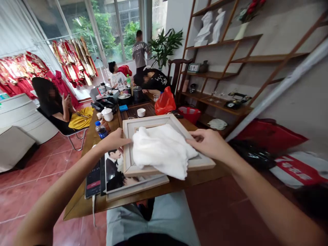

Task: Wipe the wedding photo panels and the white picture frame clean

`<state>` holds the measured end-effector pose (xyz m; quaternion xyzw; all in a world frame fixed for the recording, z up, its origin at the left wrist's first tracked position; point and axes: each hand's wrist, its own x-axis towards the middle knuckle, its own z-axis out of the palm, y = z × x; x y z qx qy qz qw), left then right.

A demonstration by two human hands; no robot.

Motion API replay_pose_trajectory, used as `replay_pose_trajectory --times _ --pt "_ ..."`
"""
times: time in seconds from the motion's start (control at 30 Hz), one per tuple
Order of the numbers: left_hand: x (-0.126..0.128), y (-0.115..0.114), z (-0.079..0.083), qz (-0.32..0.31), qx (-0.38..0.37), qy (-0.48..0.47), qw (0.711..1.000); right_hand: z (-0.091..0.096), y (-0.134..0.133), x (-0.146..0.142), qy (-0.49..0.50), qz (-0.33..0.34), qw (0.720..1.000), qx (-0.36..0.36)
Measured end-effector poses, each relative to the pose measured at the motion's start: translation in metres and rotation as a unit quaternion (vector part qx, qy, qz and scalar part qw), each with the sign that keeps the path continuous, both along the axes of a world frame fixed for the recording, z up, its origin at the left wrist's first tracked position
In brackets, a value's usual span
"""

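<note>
A pale wooden picture frame [167,119], its back side up, lies tilted over the front of the wooden table. A crumpled white cloth [161,147] is spread on it and hangs over its near edge. My left hand [115,140] is closed on the frame's left side, thumb on top. My right hand [207,143] is closed at the right side, its thumb by the cloth's edge; the fingers under the rim are hidden. Beneath the frame, partly covered, is a framed photo [112,171] of a person in a dark suit.
A phone [92,181] with a cable lies at the table's left edge, near a blue-capped bottle [101,130] and a white lidded cup [107,114]. Farther back are a red plastic bag [165,102], a pot [137,94] and several people. Shelves [217,73] stand at right.
</note>
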<state>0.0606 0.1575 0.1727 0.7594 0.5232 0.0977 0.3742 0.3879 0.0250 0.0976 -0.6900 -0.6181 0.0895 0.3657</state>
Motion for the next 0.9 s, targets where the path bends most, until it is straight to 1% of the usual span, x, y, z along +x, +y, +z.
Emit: replay_pose_trajectory --times 0.07,0.13,0.2,0.27,0.4,0.57,0.77,0.83,0.9 --pt "-0.031 -0.006 -0.013 0.011 0.011 0.038 0.999 -0.006 0.008 -0.031 0.005 0.029 1.000 0.001" --pt "-0.055 -0.014 -0.023 0.027 0.024 0.063 0.997 -0.012 0.015 -0.055 0.011 0.054 0.998 -0.002" --pt "-0.072 -0.020 -0.031 0.041 0.039 0.087 0.995 -0.018 0.022 -0.072 0.015 0.073 0.997 -0.004" --pt "-0.082 -0.023 -0.037 0.049 0.053 0.108 0.992 -0.023 0.026 -0.082 0.017 0.083 0.996 -0.005" --pt "-0.089 -0.023 -0.047 0.048 0.070 0.130 0.988 -0.034 0.028 -0.091 0.021 0.085 0.996 -0.005" --pt "-0.089 -0.024 -0.057 0.034 0.087 0.130 0.987 -0.044 0.024 -0.090 0.015 0.078 0.997 -0.004" --pt "-0.088 -0.033 -0.059 0.045 0.125 0.134 0.982 -0.049 0.023 -0.089 -0.003 0.076 0.997 0.001" --pt "-0.088 -0.038 -0.063 0.050 0.140 0.132 0.980 -0.052 0.024 -0.088 -0.010 0.075 0.997 0.003" --pt "-0.088 -0.045 -0.072 0.061 0.161 0.125 0.977 -0.054 0.023 -0.086 -0.017 0.074 0.997 0.003"
